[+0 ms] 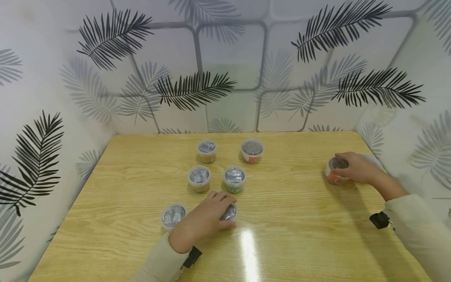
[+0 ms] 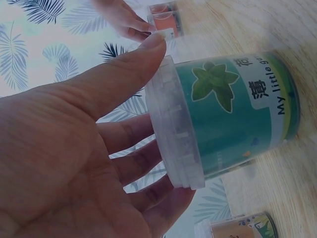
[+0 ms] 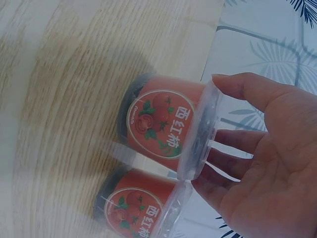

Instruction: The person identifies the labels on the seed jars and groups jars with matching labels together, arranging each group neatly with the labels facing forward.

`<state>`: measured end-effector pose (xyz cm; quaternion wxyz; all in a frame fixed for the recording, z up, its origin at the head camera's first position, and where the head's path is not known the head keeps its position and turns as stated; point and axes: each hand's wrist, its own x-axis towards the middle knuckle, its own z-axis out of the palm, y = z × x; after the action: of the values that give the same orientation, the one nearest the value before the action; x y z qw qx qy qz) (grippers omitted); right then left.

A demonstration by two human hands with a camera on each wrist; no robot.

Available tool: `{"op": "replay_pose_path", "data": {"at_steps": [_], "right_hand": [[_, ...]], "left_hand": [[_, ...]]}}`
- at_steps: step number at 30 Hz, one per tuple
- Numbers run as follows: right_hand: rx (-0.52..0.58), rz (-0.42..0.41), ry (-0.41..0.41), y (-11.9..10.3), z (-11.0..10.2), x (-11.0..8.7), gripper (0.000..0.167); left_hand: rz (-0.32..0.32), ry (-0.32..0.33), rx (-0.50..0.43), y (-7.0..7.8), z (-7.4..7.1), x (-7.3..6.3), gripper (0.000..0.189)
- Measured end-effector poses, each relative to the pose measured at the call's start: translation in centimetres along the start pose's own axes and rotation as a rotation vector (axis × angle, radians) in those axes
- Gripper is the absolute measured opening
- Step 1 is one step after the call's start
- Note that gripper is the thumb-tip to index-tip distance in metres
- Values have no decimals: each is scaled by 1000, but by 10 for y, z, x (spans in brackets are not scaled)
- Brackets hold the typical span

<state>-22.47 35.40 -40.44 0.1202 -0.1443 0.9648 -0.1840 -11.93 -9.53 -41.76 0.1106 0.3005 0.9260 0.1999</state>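
My left hand grips a clear plastic tub with a teal mint-leaf label by its rim, thumb on one side and fingers on the other. Its base is at the tabletop in the left wrist view. At the right side of the table, my right hand holds a tub with a red tomato label, thumb and fingertips at the lid's edge. A second tomato tub stands right beside it, largely hidden behind the hand in the head view.
Left of my left hand stands another tub. Farther back are a pair of tubs, one left and one right, then a small tub and a red-labelled tub. Leaf-patterned walls enclose the wooden table.
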Motion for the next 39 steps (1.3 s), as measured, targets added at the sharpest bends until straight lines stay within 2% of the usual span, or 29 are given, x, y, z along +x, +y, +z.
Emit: {"op": "replay_pose_path", "data": {"at_steps": [7,15,21,28,34,39], "right_hand": [[-25,-8,-7,-1,0,3,71],[-42,-2,65,-14,4,12,71],[10,-33,109,-33,1,21,62],[46,-118,101,-55,7,33,59],[82,-167,80,-83,15,53,57],[67,-189,55,-110,24,76,55]], "left_hand": [[3,-3,6,-1,1,2,60],[-3,-3,4,-1,0,0,60],[5,5,1,0,0,0,59],[4,-5,-14,0,-2,-1,59],[6,-5,-10,0,-4,-2,58],[11,5,4,-2,-6,-4,59]]}}
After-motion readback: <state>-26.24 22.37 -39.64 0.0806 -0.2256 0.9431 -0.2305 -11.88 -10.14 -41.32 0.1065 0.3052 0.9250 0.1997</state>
